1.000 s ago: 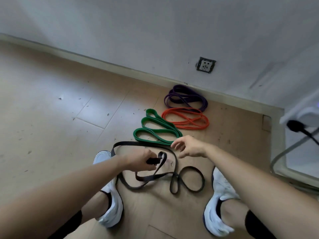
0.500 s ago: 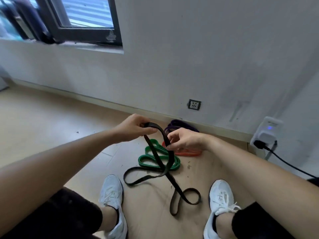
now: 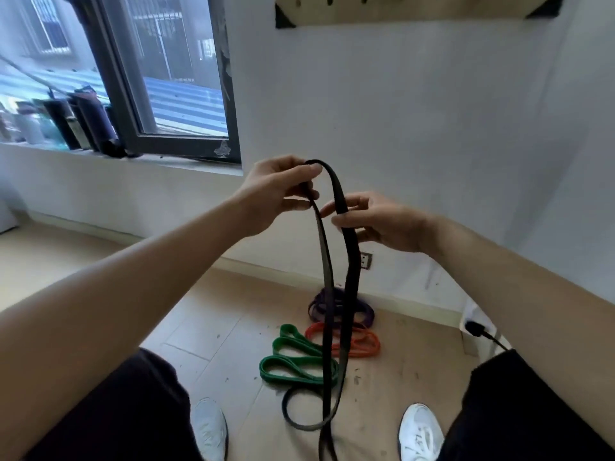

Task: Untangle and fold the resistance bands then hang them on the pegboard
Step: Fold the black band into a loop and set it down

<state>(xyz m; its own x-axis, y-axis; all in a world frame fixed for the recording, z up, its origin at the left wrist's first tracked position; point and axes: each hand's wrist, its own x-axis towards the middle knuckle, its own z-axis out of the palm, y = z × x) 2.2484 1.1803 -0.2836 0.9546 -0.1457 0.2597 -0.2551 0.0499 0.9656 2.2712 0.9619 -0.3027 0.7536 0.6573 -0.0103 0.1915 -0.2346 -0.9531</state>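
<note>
A long black resistance band (image 3: 350,261) hangs from both hands at chest height, its lower part looping near the floor between my shoes. My left hand (image 3: 278,191) pinches the top bend of the band. My right hand (image 3: 376,221) grips one strand just below, thumb and fingers closed on it. On the floor by the wall lie a green band (image 3: 293,359), an orange band (image 3: 361,341) and a purple band (image 3: 319,304), each coiled. The wooden pegboard (image 3: 416,10) is mounted on the wall at the top edge of the view.
A dark-framed window (image 3: 159,78) stands open at the left, with bottles (image 3: 83,121) on its sill. A wall socket (image 3: 366,260) sits low behind the black band. A plug and cable (image 3: 479,331) lie at the right. My white shoes (image 3: 421,430) stand on the wooden floor.
I have stood up and both hands have lifted the black band from the floor to chest height. The view has tilted up, bringing the pegboard into sight.
</note>
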